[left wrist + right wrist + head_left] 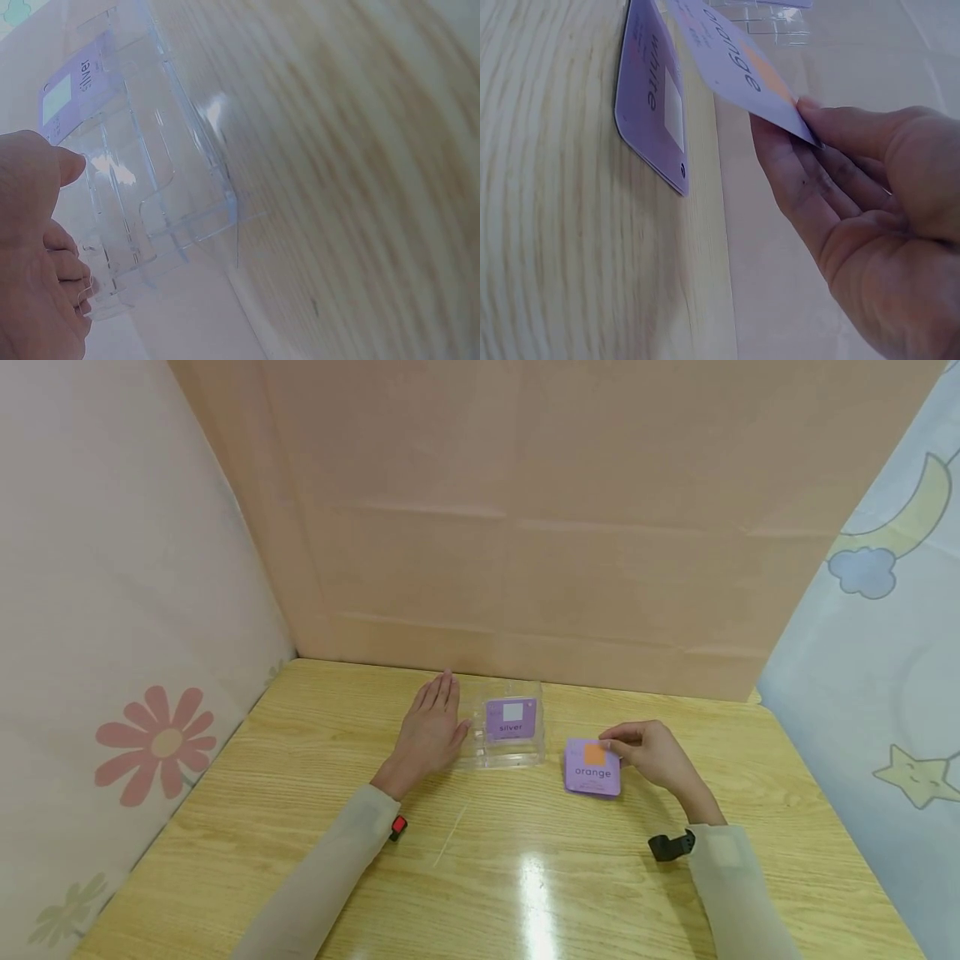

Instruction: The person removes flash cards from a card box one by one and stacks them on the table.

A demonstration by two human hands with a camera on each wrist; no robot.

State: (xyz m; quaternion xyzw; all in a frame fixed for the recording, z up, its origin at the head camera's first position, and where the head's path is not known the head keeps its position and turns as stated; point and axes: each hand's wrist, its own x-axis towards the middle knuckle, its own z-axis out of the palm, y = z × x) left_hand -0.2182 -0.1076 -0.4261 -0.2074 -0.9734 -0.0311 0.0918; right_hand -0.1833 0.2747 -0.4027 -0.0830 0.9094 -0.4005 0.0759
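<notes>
Between thumb and fingers, my right hand (660, 762) pinches a purple flashcard (592, 770) printed "orange" with an orange square. In the right wrist view that card is lifted and tilted above another purple card (649, 97) reading "white", which lies on the table, perhaps atop others. My left hand (431, 727) lies with fingers straight at the left side of a clear plastic case (514, 757). Its thumb points toward the case, seen close up in the left wrist view. Inside the case sits a purple card (512, 720) reading "silver" with a pale square.
The wooden table (450, 893) carries everything. A tan paper backdrop (525, 568) rises behind the case. Printed cloth walls stand at both sides, a flower (161, 745) on the left and a moon (907, 518) on the right.
</notes>
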